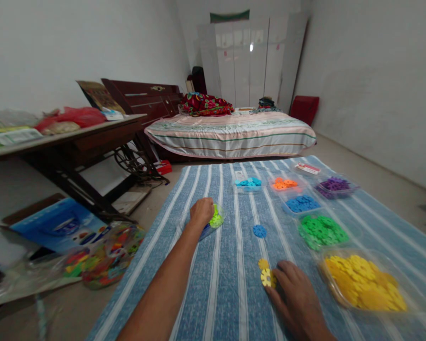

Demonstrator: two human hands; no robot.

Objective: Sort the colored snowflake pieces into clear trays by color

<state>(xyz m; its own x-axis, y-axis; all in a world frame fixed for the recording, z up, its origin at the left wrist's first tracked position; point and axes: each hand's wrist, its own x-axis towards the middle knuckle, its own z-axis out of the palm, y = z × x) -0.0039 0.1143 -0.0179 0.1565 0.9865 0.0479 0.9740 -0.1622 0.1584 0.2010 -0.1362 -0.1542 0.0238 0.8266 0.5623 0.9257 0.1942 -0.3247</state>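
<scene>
two hands on a striped cloth, sorted plastic discs all around

the left hand [201, 211] sat at the centre of the frame, its fingers curled down over a clear tray of lime-green discs [217, 219]. the knuckles hid the fingertips, so i could not tell whether it gripped a disc or only rested on them. the right hand [296, 298] lay low and right of centre, flat and unclenched on the blue striped cloth [230, 293], with its fingertips touching a yellow notched disc [267, 278]. a second yellow disc [263, 264] lay just above that one, and a lone blue disc [259, 231] sat further up, between the two hands.

along the right side of the frame ran clear trays: yellow discs [364, 284] lowest, just beside the right hand, then green discs [321, 231], then dark blue discs [301, 203]. above these, cyan [248, 182], orange [284, 183] and purple discs [335, 184] formed a row.

in the lower left a clear bag of mixed discs [106, 255] lay on the floor off the cloth. a dark table [92, 135] stood at the left, and a bed [230, 132] at the upper centre.
</scene>
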